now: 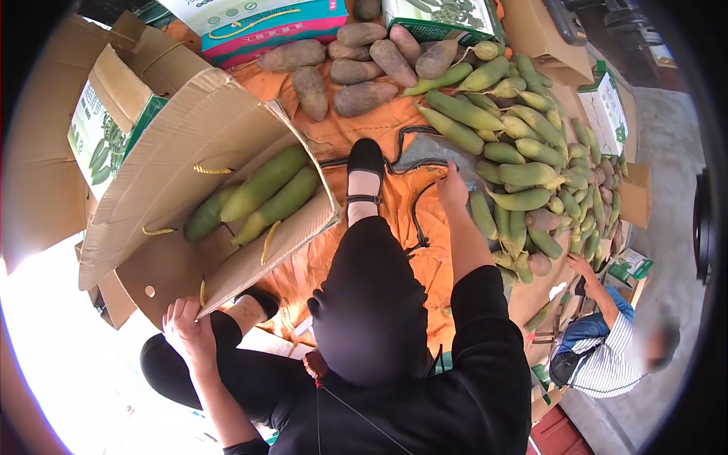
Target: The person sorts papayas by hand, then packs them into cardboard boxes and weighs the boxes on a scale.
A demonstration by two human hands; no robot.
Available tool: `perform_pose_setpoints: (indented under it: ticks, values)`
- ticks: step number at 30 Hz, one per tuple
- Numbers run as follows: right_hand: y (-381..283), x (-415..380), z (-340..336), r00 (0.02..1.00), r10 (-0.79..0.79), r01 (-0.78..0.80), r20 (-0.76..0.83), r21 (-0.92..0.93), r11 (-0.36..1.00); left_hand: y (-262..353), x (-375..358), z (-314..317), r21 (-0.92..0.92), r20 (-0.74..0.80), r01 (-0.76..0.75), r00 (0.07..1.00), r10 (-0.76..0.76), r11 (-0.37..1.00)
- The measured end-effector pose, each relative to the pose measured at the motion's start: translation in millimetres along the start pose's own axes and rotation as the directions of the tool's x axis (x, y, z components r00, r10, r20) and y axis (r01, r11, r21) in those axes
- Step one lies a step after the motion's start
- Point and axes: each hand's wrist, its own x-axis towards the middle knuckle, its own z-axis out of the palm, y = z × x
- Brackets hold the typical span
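Left arm bent low, left hand (187,331) gripping the near edge of the cardboard box (220,114); green radishes (265,182) lie inside it. Right arm extended forward, right hand (453,188) near the radish pile (523,152), fingers mostly hidden, can't tell if grasping.

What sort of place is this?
Probably a produce packing area: there is a big heap of green vegetables, printed boxes stand about, and an open carton holds a few more. Whether it's a shop or storeroom, I can't tell.
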Motion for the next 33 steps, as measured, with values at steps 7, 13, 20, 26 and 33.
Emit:
perform_pose_setpoints:
  ticks: [7,13,20,26,33]
  values:
    - [-25.6,33.9,9.2,0.975,-0.18,0.205,0.133,-0.209,0.956,-1.2,0.4,1.9,0.017,0.001,0.003,1.0,-0.003,1.0]
    - [-38.6,35.2,-23.1,1.0,0.003,-0.006,-0.017,-0.183,0.983,-0.6,2.2,0.3,0.034,0.025,0.021,0.999,-0.022,0.999]
    - [-60.2,51.4,-14.0,0.98,-0.123,0.104,-0.155,-0.122,0.987,2.8,5.5,-1.2,0.015,0.042,0.056,0.998,-0.056,0.998]
    - [-87.9,78.9,-12.3,0.969,-0.224,0.247,0.104,-0.356,0.902,4.6,7.5,-1.0,0.005,0.035,0.073,0.997,-0.073,0.997]
    - [-88.7,91.5,-9.8,0.958,-0.251,0.286,0.14,-0.556,0.781,4.2,9.2,-2.0,0.01,0.047,0.079,0.996,-0.08,0.997]
